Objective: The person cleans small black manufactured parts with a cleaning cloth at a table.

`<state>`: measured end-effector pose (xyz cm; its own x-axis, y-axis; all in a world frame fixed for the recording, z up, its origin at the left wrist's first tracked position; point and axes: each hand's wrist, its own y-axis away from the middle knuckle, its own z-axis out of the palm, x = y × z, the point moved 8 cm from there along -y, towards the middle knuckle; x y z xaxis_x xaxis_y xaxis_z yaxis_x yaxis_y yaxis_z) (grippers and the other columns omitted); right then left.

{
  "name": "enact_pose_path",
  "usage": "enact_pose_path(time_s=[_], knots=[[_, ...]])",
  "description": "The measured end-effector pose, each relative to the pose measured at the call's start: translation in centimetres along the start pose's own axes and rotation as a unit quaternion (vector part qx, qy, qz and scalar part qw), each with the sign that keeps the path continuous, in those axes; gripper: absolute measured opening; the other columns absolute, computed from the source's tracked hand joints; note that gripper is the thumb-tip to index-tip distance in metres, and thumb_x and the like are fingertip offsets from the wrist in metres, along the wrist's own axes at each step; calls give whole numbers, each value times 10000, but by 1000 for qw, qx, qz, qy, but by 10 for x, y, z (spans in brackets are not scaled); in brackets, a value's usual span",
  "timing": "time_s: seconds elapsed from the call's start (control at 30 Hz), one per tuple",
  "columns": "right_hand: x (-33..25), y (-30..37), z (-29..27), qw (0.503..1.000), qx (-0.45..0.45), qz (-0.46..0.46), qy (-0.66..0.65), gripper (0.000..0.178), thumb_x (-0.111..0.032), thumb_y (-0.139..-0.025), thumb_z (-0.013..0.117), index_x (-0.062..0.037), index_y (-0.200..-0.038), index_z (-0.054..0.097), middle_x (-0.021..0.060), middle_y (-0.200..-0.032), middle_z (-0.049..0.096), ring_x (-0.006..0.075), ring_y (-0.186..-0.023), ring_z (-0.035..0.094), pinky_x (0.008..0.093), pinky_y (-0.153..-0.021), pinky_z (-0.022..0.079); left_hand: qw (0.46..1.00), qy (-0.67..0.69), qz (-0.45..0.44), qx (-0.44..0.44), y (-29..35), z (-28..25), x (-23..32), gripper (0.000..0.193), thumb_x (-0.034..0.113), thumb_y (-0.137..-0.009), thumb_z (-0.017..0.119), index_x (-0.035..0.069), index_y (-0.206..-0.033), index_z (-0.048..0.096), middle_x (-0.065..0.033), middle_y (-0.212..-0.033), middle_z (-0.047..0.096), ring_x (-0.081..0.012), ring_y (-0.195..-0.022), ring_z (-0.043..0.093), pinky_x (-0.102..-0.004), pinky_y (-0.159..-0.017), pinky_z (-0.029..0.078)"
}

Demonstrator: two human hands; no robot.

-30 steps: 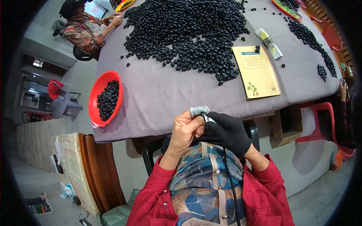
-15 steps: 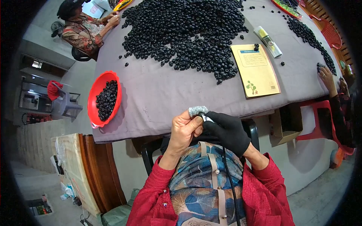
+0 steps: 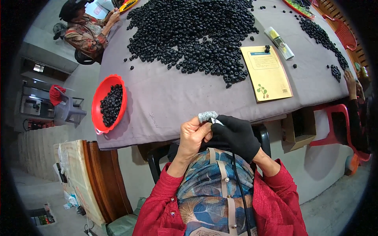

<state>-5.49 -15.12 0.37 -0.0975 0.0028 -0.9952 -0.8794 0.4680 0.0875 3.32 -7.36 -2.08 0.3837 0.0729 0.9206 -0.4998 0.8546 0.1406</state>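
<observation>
Work seems early: one small grey piece point(image 3: 207, 116) is pinched between bare left hand point(image 3: 193, 135) and gloved right hand point(image 3: 235, 135), while most black beads point(image 3: 193, 31) lie heaped on the grey tablecloth point(image 3: 165, 98) and few are gathered in the red bowl point(image 3: 99, 98).

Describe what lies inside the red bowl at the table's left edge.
The red bowl holds a heap of small black round pieces, filling about half. The bowl's floor beneath them is covered, so nothing there shows.
</observation>
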Motion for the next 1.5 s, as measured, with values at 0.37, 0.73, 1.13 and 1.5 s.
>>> enact_pose_path(time_s=[0.37, 0.73, 1.13, 1.5], knots=[[0, 2, 1, 998, -6, -64, 17, 317, -84, -838, 571, 13, -1138, 528, 80, -932, 620, 95, -830, 561, 248, -725, 472, 983, 180, -26, -15, -5, -2, -8, 197, 78, -852, 552, 30, -1040, 586, 13, -668, 545, -52, -519, 470, -190, -463, 374], [-2, 1, -1, 998, 28, -55, -13, 304, -162, -820, 598, -34, -1093, 566, 119, -867, 640, 147, -763, 625, 273, -668, 489, 981, 188, -26, -32, -6, 1, -6, 199, 70, -851, 551, 29, -1042, 588, 8, -667, 543, -55, -519, 466, -185, -462, 372], [6, 2, -2, 988, 41, -101, 105, 303, -153, -828, 581, 13, -1081, 554, 121, -917, 625, 138, -801, 588, 270, -730, 462, 988, -16, 52, 147, 1, -72, 34, 169, 42, -826, 553, 39, -984, 612, 29, -627, 505, -40, -497, 433, -186, -430, 342], [33, -10, -1, 1000, 27, 2, 14, 296, -174, -853, 536, -14, -1101, 549, 150, -1074, 585, 187, -936, 580, 282, -821, 439, 766, -431, 187, 439, 29, -268, 190, 454, 46, -791, 606, 37, -1220, 460, 35, -635, 500, -21, -454, 417, -172, -369, 322]])
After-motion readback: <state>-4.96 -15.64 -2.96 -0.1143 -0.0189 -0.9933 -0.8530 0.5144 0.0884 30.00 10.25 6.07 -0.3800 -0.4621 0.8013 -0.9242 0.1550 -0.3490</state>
